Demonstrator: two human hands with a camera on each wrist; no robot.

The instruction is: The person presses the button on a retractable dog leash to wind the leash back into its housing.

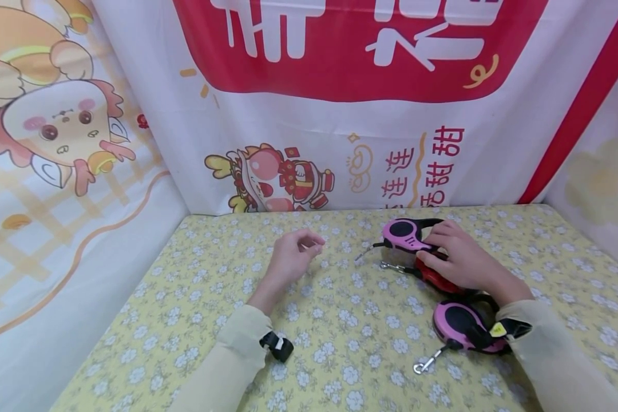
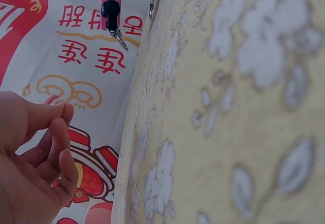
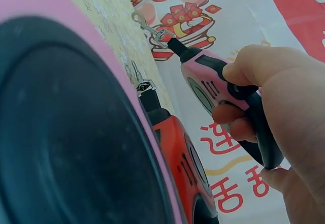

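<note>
My right hand (image 1: 460,257) grips the black handle of a pink and black retractable dog leash (image 1: 400,233) at the far right of the table. In the right wrist view its thumb lies on top of that leash (image 3: 208,76) and the fingers curl through the handle. Just nearer lies a red retractable leash (image 1: 438,279), partly hidden under the hand. A second pink leash (image 1: 458,323) rests beside my right wrist, its metal clip toward the front. My left hand (image 1: 294,252) hovers over the table left of the leashes, fingers loosely curled, holding nothing.
A yellow flowered cloth (image 1: 350,349) covers the table. Behind it hangs a white and red printed curtain (image 1: 298,120), and another printed cloth (image 1: 129,229) closes off the left side. A pale sheet (image 1: 597,114) stands on the right.
</note>
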